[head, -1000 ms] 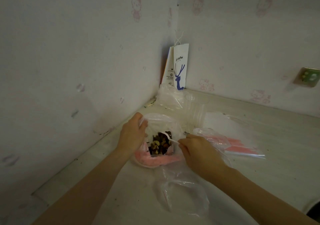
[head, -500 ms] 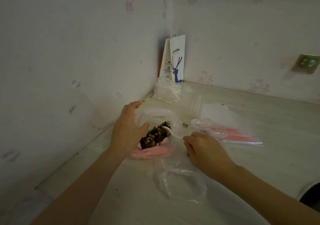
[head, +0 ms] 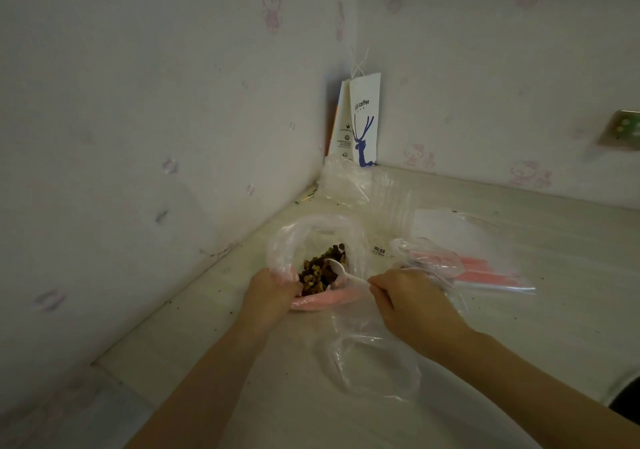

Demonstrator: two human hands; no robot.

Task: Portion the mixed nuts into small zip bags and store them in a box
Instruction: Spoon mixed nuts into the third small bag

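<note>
Plastic spoon sat in mixed nuts, pinched by right hand; left hand gripped nut bag rim by worktop left edge. Scooping step was in hand; next likely called for level carry to empty zip bag.

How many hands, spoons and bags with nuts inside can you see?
Hands: 2, the left hand and the right hand
Spoons: 1, the spoon
Bags with nuts: 1, the bag with nuts
Total: 4
</note>
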